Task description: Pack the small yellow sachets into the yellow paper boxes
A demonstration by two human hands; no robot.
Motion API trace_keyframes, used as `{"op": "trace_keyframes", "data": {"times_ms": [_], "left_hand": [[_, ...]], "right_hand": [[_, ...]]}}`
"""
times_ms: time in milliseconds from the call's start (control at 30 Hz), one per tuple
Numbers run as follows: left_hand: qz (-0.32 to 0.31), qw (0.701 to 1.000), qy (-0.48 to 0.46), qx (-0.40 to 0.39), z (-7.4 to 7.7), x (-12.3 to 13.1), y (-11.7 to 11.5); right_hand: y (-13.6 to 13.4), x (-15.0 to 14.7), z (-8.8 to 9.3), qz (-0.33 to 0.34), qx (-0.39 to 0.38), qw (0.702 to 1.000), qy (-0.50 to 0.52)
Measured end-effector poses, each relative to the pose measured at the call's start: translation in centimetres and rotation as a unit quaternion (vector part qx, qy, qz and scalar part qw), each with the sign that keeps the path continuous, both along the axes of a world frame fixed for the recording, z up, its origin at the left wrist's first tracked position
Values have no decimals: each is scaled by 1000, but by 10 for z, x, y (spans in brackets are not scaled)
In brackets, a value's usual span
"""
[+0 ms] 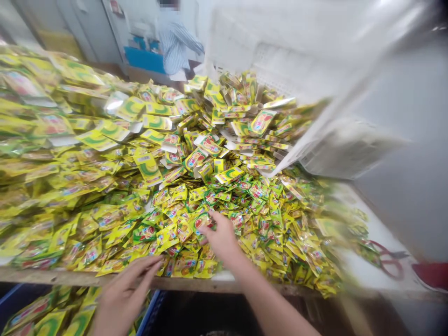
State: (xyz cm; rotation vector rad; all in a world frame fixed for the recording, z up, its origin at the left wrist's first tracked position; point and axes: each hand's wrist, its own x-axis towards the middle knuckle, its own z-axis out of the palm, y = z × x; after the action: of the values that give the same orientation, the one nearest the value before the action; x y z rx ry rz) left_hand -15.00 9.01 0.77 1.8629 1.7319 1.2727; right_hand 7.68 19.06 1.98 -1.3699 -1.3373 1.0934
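Observation:
A big heap of small yellow and green sachets (175, 235) covers the front of the worktable. My right hand (221, 234) reaches into it from the right, with thumb and fingers closing on a green sachet (200, 221) printed with red fruit. Lower left, my left hand (128, 291) hovers over the table's front edge, slightly blurred. Its fingers stretch out toward the sachets, and I see nothing held in it. Behind the sachets lie yellow-green folded cardboard boxes (147, 167), several with open white flaps.
A white plastic crate (241, 37) lies tipped over the boxes at the back right. Red-handled scissors (390, 263) rest on the right of the table. Below the edge stands a blue bin (150, 310) containing yellow packs. A person in a striped shirt (178, 44) is in the background.

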Motion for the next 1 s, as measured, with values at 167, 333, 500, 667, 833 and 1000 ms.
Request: {"op": "trace_keyframes", "data": {"times_ms": [167, 333, 500, 667, 833, 1000], "left_hand": [[-127, 986, 102, 32, -15, 25, 56], [-57, 997, 43, -35, -2, 40, 75], [-107, 981, -103, -127, 14, 91, 89], [26, 994, -33, -97, 3, 90, 92], [51, 994, 72, -63, -9, 68, 90], [2, 997, 43, -58, 1, 63, 89]], "right_hand": [[10, -16, -9, -38, 53, 997, -42], [0, 31, 9, -47, 50, 997, 32], [-5, 67, 16, 10, -76, 972, 220], [-9, 68, 13, 9, -87, 976, 202], [-3, 44, 17, 92, 34, 995, 29], [5, 49, 25, 137, 137, 978, -78]]}}
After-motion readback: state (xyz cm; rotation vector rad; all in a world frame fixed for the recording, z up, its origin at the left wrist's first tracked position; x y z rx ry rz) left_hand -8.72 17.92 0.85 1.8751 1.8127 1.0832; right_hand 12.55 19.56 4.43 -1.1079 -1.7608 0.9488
